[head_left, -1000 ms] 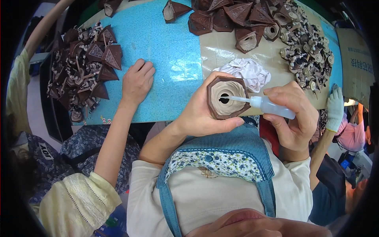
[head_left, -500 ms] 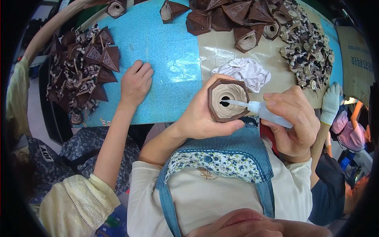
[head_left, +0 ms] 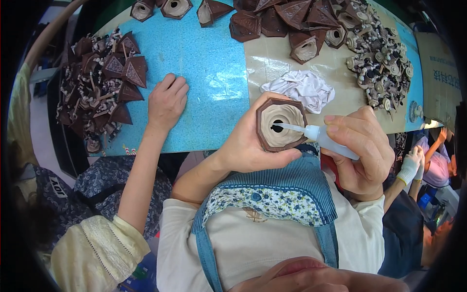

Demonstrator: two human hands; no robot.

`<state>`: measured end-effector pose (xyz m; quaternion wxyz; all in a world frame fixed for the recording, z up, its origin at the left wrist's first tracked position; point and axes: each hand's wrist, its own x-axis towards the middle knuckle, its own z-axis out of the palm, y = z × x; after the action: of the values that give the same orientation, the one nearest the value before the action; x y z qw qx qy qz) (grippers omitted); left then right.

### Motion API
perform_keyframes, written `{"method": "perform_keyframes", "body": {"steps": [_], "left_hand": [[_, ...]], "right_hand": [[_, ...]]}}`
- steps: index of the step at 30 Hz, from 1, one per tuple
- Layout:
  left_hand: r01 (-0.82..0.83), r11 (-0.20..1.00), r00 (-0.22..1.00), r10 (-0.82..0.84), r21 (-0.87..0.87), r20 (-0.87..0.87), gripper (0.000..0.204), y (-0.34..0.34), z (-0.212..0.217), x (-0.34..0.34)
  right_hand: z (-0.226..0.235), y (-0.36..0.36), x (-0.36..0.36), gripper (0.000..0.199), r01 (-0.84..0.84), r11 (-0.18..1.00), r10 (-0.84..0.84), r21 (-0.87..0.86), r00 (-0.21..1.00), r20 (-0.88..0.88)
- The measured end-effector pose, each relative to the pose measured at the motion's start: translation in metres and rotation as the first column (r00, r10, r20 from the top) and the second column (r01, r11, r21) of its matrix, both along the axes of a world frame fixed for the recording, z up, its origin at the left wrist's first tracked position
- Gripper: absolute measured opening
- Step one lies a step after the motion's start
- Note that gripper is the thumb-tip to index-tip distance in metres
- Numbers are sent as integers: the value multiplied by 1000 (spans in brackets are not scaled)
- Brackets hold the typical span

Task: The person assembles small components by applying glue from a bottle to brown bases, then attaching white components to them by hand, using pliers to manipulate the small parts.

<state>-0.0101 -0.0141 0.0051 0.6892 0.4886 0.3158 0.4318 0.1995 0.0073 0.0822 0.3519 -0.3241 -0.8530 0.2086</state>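
My left hand (head_left: 245, 136) is wrapped around a brown, many-sided roof-shaped piece (head_left: 288, 112). Its hollow cream-coloured underside faces up, with a dark hole in the middle. Between the fingers and thumb of my right hand (head_left: 367, 148) is a small translucent squeeze bottle (head_left: 334, 142), held tilted. The bottle's thin nozzle reaches over the hollow, and its tip is at the edge of the hole. Whether any liquid comes out cannot be made out. Just beyond the piece lies a crumpled white cloth (head_left: 301, 89).
Brown roof-shaped pieces (head_left: 296, 14) are heaped at the far side. Small figures with round cream bases (head_left: 382, 68) pile up at right, and assembled brown pieces (head_left: 104, 82) at left. A co-worker's hand (head_left: 168, 102) rests on the blue table (head_left: 204, 63); a gloved person stands at right.
Another brown piece now stands at the far edge, and the arm at the upper left has drawn back. The gloved hand at right has left the table. My hands hold almost still.
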Motion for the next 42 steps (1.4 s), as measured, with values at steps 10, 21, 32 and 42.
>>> {"method": "perform_keyframes", "body": {"steps": [10,21,32,42], "left_hand": [[-32,997,999,33,-74,8,69,-2,3,0],[-49,994,996,41,-95,-77,69,-2,2,4],[-63,994,989,51,-90,-137,66,-5,3,4],[-170,972,855,227,162,-466,73,-2,15,-11]], "right_hand": [[-5,1,-2,31,17,1000,-18,-17,1000,-21],[-12,-1,2,31,35,999,-38,-37,996,-81],[-17,-6,3,35,51,998,-54,-43,996,-78],[-49,-4,15,32,20,831,-314,-556,842,-439]]}}
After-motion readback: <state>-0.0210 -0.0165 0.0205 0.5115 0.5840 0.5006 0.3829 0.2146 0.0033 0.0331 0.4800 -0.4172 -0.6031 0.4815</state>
